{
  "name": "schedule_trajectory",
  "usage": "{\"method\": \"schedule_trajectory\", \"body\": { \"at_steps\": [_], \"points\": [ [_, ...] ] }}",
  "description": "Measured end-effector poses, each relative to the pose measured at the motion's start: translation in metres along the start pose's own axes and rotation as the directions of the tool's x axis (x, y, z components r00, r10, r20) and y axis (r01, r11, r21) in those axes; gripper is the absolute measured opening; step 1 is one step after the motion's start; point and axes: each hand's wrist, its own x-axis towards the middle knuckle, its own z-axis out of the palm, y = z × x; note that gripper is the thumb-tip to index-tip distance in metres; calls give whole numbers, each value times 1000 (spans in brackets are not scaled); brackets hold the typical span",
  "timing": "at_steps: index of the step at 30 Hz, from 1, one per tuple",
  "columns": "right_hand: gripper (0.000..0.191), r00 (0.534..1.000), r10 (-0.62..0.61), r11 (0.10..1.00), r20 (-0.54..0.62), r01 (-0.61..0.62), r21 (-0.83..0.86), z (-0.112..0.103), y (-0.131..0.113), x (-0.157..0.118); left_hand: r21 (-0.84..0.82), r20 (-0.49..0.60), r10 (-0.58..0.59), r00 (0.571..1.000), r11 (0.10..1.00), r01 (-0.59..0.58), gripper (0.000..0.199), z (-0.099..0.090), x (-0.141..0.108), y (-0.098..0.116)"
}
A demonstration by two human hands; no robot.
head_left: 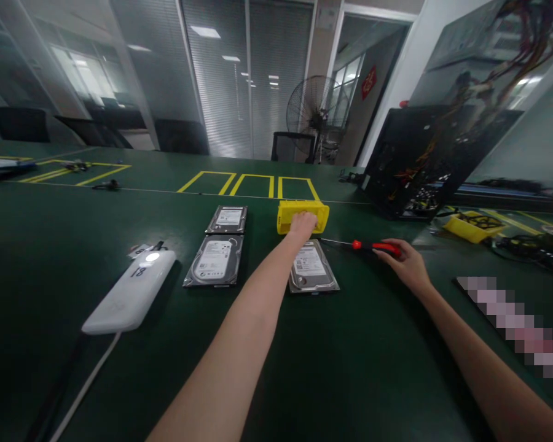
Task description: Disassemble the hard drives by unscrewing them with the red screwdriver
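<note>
My left hand reaches into a small yellow plastic bin. Its fingers are curled together, and whatever they may hold is hidden. Below that hand lies a hard drive with a white label, partly covered by my forearm. To the right, my right hand grips the red and black handle of a screwdriver. The screwdriver's thin shaft points left, its tip close to the bin and the top of the drive. Two more hard drives, a rear one and a front one, lie end to end left of my forearm.
A white power bank with a cable lies at left. An open black computer case with hanging wires stands at back right, near another yellow bin and loose cables. Yellow tape rectangles mark the green table.
</note>
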Motion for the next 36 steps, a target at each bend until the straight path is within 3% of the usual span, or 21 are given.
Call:
{"method": "schedule_trajectory", "body": {
  "at_steps": [8, 15, 21, 23, 26, 27, 30, 33, 36],
  "points": [
    [48, 991, -80, 979, 103, 97, -178, 0, 4, 3, 119, -67, -14, 998, 993, 22, 24, 5, 4, -7],
    [48, 992, -55, 984, 117, 74, -164, 0, 0, 2, 146, -112, 51, 992, 989, -35, 23, 4, 1, -5],
    [46, 987, -10, 996, 158, 24, -84, -1, -9, 0, 86, -167, 115, 979, 991, -102, 23, -13, -21, -11],
    [45, 991, -58, 991, 119, 72, -116, 1, -17, -2, 33, -193, 123, 973, 992, -119, 23, -20, -30, -10],
    [39, 960, -271, 913, 67, 279, -298, 7, -45, -12, -94, -223, 154, 962, 979, -179, 22, -26, -49, -1],
    [37, 932, -354, 872, 75, 358, -332, 10, -59, -17, -281, -244, 134, 960, 938, -202, 21, -27, -57, 4],
    [34, 848, -516, 802, 120, 527, -281, 23, -104, -38, -727, -203, 26, 979, 665, -168, 19, -29, -83, 23],
    [31, 796, -583, 780, 161, 604, -163, 33, -139, -56, -915, -40, -74, 996, 403, -7, 21, -34, -105, 38],
    [21, 803, -580, 806, 138, 590, -50, 36, -153, -65, -966, 153, -134, 979, 190, 177, 22, -38, -121, 46]
  ]
}}
